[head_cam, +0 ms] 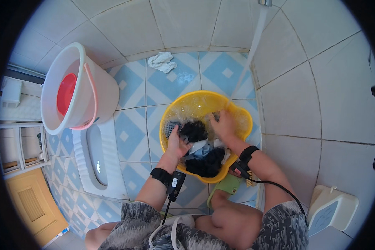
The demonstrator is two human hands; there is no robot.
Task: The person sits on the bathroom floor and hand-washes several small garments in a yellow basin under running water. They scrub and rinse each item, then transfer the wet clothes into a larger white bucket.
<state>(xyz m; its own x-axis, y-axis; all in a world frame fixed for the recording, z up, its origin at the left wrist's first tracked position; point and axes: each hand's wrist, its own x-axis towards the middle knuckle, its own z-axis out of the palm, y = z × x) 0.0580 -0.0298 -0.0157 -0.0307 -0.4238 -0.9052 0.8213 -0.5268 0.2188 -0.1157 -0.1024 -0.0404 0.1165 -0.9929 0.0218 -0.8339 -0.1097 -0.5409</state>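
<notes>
A yellow plastic basin (163, 137) on the tiled floor holds foamy water and wet laundry. Among the pieces are a black garment (194, 131), another dark one (206, 164), a light blue cloth (203, 150) and a checked cloth (172, 128). My left hand (178, 143) is at the basin's left side, fingers apart, beside the checked cloth and the black garment. Over the right part of the water is my right hand (224, 125), its fingers bent around a small dark patch of cloth; its grip is partly hidden. A stream of tap water (253, 47) falls close to this hand.
A metal tap (265, 2) juts from the tiled wall. A white bucket (104, 90) with a red dipper (67, 93) stands left, by a squat toilet (97, 156). A white cloth (162, 62) lies on the floor; a brush (251, 179) is beside my green slipper (226, 186).
</notes>
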